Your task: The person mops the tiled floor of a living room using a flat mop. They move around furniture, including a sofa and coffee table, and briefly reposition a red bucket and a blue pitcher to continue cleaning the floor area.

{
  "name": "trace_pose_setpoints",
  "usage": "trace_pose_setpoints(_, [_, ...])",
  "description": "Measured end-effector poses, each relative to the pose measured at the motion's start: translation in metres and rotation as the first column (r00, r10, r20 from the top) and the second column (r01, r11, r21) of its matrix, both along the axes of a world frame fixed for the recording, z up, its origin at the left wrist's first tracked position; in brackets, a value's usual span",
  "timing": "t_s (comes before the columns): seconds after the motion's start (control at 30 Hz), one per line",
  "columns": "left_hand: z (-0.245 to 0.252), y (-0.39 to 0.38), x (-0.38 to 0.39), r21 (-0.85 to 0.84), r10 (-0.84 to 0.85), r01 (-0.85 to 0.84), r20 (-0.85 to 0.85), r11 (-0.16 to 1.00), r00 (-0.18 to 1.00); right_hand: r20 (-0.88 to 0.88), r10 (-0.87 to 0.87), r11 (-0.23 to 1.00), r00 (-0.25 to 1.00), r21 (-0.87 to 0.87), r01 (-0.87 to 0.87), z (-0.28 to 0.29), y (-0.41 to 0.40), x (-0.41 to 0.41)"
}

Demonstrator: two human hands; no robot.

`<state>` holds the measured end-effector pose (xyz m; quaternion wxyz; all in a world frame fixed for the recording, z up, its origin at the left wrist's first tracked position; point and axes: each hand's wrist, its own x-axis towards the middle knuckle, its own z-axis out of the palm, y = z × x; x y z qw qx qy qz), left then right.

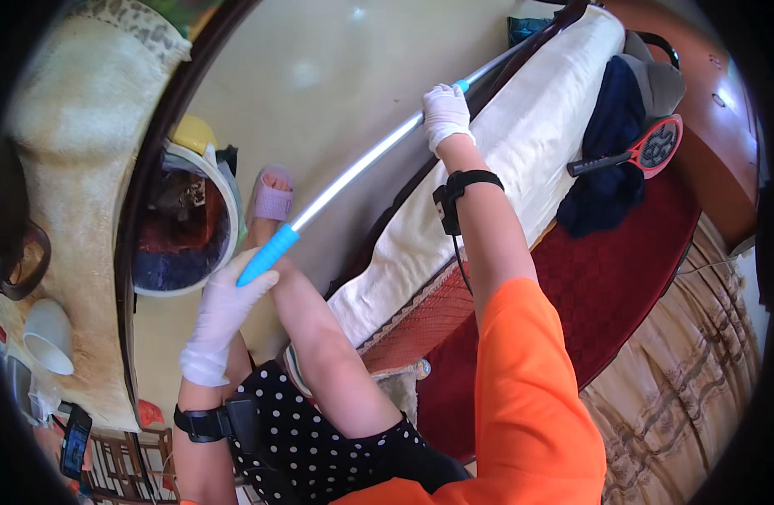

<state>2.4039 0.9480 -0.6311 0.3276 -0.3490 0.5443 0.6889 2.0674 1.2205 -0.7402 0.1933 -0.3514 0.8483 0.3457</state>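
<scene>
A long shiny metal pole (361, 165) with a blue ribbed grip (270, 254) runs from lower left to upper right across my view. My left hand (226, 306), in a white glove, is wrapped around the blue grip at its near end. Farther up the shaft, my gloved right hand (447, 113) grips the metal just below a blue collar (462, 85). Beyond that collar the pole passes behind the dark edge of the covered seat, so its far end is hidden.
A long seat with a white cover (519, 120) lies right, bearing dark blue cloth (614, 132) and a red electric swatter (658, 148). At left stand a cloth-covered table (77, 189) with a white cup (49, 338), and a lined bin (232, 252). My slippered foot (274, 196) is on pale floor (311, 82).
</scene>
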Motion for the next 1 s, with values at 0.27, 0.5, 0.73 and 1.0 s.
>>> trace_pose_setpoints(0.27, [0.093,-0.057,0.081,-0.090,-0.093,0.121,0.269,0.989,0.959,0.141,-0.009,1.000,0.990,0.014,0.007,0.042,-0.029,0.126])
trace_pose_setpoints(0.5, [0.155,-0.106,0.194,-0.100,-0.047,0.086,0.343,0.991,0.938,0.196,-0.095,0.979,0.976,-0.158,0.127,0.083,-0.087,0.247])
trace_pose_setpoints(0.73, [0.264,-0.104,0.222,-0.175,-0.249,0.302,0.273,0.937,0.929,0.236,-0.120,0.938,0.964,-0.291,0.188,0.136,-0.083,0.300])
trace_pose_setpoints(1.0, [0.291,-0.108,0.212,-0.309,-0.309,0.334,0.130,0.890,0.942,0.333,-0.189,0.955,0.924,-0.155,0.252,0.159,-0.092,0.283])
